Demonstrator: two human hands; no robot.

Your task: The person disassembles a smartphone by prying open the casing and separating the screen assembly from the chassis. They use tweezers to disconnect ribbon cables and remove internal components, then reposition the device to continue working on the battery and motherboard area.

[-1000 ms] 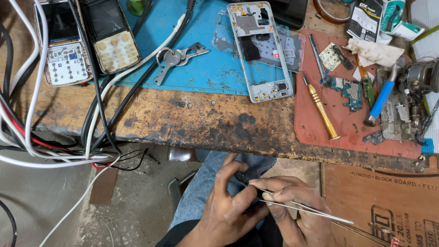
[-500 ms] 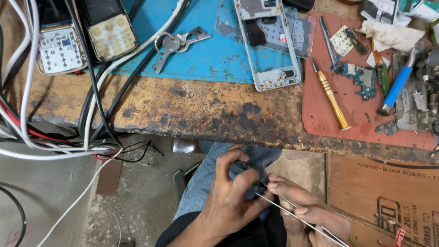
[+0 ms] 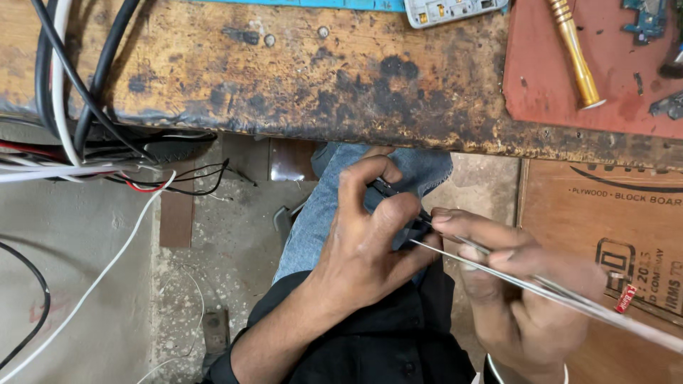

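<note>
My left hand (image 3: 366,245) pinches a small dark part (image 3: 393,205) between thumb and fingers, low over my lap below the bench edge. My right hand (image 3: 519,299) grips long metal tweezers (image 3: 526,277); their tips reach the dark part at my left fingertips. The tweezers' rear end runs off toward the lower right. Most of the small part is hidden by my fingers.
A worn wooden bench (image 3: 299,78) spans the top, with a red mat (image 3: 626,107), a brass-handled screwdriver (image 3: 575,53) and a phone frame's edge (image 3: 455,11). Black, white and red cables (image 3: 78,135) hang at left. A cardboard box (image 3: 612,220) stands at right. Concrete floor lies below.
The view has tilted down and closed in on my hands; the bench top has slid mostly out of view. My hands stay together on the small part and tweezers.
</note>
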